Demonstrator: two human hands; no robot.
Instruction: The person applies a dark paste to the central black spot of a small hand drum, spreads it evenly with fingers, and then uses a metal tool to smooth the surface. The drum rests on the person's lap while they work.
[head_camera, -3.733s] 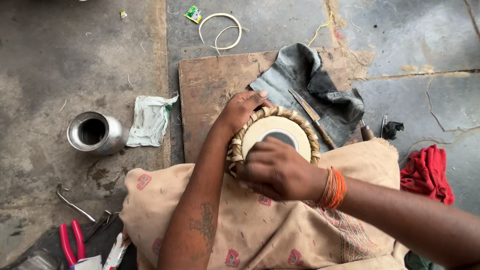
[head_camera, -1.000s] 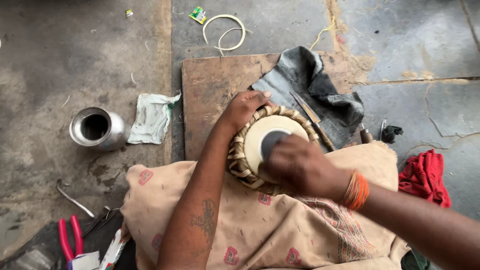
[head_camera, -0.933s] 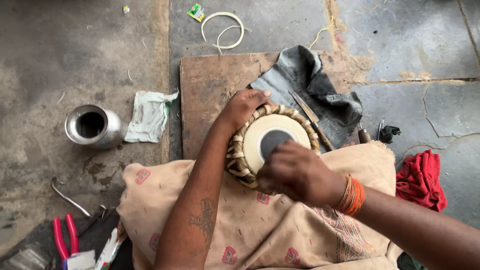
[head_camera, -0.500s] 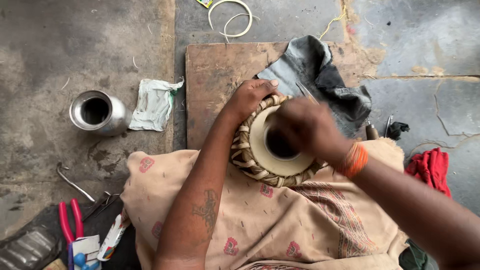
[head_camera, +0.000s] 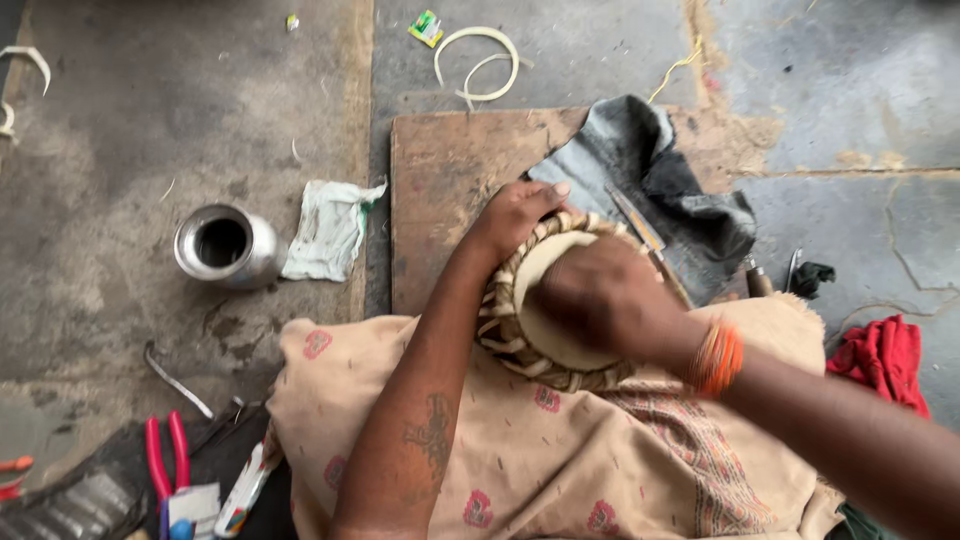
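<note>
A small hand drum (head_camera: 560, 330) with a braided strap rim rests on the patterned cloth (head_camera: 560, 450) over the person's lap. The right hand (head_camera: 600, 300) lies flat over the pale drumhead, fingers curled down; whether it grips anything cannot be told. The left hand (head_camera: 515, 215) clasps the drum's far rim. Beyond lie a wooden board (head_camera: 450, 190), a grey rag (head_camera: 650, 170) and a steel cup (head_camera: 222, 245).

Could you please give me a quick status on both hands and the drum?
Left hand grips the far rim of the round strap-laced drum. Right hand presses its pale skin. Grey cloth lies close behind.
</note>
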